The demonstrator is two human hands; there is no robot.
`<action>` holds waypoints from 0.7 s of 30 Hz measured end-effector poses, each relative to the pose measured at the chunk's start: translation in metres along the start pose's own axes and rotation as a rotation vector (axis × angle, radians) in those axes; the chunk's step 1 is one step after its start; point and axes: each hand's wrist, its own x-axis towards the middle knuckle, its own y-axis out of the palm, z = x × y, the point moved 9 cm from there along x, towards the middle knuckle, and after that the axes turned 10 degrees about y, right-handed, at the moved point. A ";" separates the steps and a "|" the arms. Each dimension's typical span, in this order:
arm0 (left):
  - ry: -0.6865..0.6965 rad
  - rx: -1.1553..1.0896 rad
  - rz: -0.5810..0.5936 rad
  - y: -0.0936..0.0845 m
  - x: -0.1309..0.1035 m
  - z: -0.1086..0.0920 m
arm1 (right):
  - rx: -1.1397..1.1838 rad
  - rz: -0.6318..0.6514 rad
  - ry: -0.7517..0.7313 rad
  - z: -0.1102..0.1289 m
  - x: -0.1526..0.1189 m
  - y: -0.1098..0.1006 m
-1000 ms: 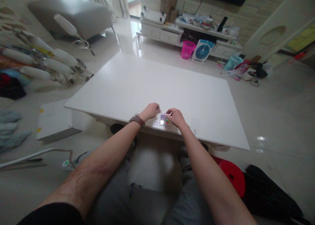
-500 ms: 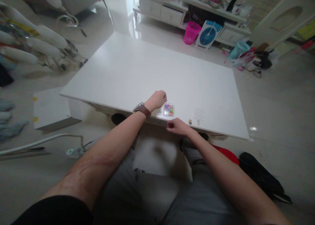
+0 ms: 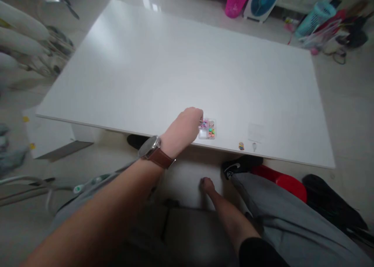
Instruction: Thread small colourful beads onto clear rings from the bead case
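Away from the white table drops the right hand, swinging low, well apart from the left hand!
Fingers curl on the left, and whether either hand grips anything I can't tell; just right of the left hand sits the clear bead box, then farther right a see-through packet, a yellow-and-blue charm and a pale charm.

White swoosh, recognised as Nike brand mark, seen on side of black shoe; green mark noted on pale fitting at lower left, too blurred to be read; watch dial likewise blurred, its markings not deciphered; yellow patches seen on white box, any print on them unreadable
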 end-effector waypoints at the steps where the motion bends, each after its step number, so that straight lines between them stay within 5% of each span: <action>1: -0.012 0.001 0.009 -0.001 -0.002 0.003 | -0.001 0.017 0.008 -0.003 0.006 0.013; 9: -0.089 0.022 0.048 -0.002 -0.010 0.013 | 0.002 0.049 -0.012 -0.022 0.030 0.071; 21: -0.142 0.079 0.065 -0.007 -0.011 0.011 | -0.023 0.095 -0.027 -0.030 0.030 0.089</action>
